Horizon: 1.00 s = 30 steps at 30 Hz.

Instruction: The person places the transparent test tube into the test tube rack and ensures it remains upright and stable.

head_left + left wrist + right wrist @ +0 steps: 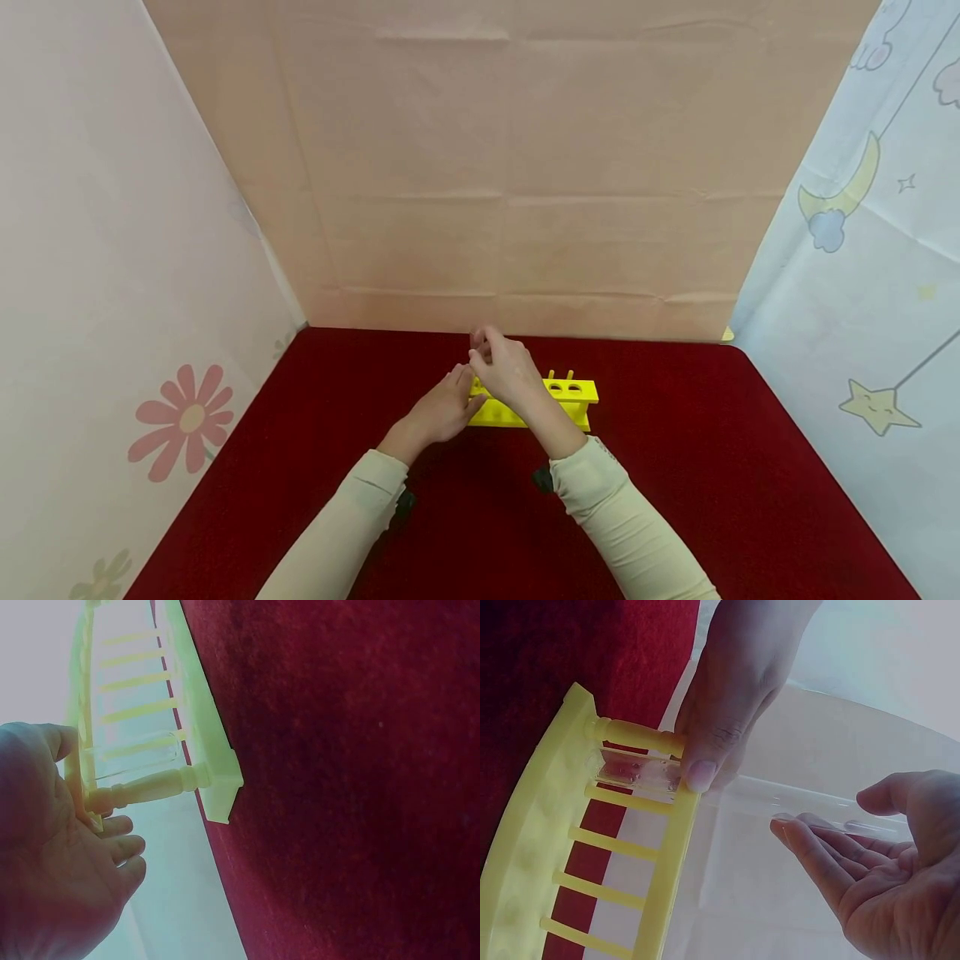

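Observation:
A yellow test tube rack [581, 392] stands on the table, with round holes in its top plate and a row of pegs. My left hand [442, 408] grips the left end of its top plate, thumb over the edge [699, 776], other fingers underneath. One clear glass test tube [795, 801] stands upright in the hole at that end, its rounded bottom [176, 746] down near the base. At the tube's upper part, my right hand [510, 371] holds it loosely between thumb and fingers [817, 855]. My right forearm hides the rack's middle in the head view.
Dark red cloth covers the table [675, 467]. A plain tan sheet [510, 167] hangs behind it. Patterned sheets close in the left side [90, 250] and the right side [885, 292].

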Motion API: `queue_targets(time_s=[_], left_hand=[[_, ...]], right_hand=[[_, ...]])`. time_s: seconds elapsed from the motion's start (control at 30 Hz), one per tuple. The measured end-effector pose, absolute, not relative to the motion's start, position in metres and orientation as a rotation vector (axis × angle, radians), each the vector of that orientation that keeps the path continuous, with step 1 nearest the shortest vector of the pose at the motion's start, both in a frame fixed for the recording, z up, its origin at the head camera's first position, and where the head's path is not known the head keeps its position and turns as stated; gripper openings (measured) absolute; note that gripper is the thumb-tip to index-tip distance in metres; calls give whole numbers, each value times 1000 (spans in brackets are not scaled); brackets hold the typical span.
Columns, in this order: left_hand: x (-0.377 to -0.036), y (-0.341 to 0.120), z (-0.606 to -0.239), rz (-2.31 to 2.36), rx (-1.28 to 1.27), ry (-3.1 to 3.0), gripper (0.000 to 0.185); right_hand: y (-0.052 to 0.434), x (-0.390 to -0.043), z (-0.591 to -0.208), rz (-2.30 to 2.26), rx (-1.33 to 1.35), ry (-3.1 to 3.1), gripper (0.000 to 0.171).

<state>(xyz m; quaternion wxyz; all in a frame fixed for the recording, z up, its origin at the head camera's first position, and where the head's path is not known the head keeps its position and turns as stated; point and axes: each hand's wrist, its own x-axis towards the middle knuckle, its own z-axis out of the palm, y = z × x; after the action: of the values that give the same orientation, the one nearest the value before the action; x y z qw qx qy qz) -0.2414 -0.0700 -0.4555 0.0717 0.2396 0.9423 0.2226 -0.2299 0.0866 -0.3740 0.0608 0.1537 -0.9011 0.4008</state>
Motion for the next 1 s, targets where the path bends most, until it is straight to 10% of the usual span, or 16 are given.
queue_targets(time_s=[1.0], left_hand=[[-241,-68,-457,658,731,2844,70]], right_hand=[[88,-229,-378,1186,475,-2759,14]])
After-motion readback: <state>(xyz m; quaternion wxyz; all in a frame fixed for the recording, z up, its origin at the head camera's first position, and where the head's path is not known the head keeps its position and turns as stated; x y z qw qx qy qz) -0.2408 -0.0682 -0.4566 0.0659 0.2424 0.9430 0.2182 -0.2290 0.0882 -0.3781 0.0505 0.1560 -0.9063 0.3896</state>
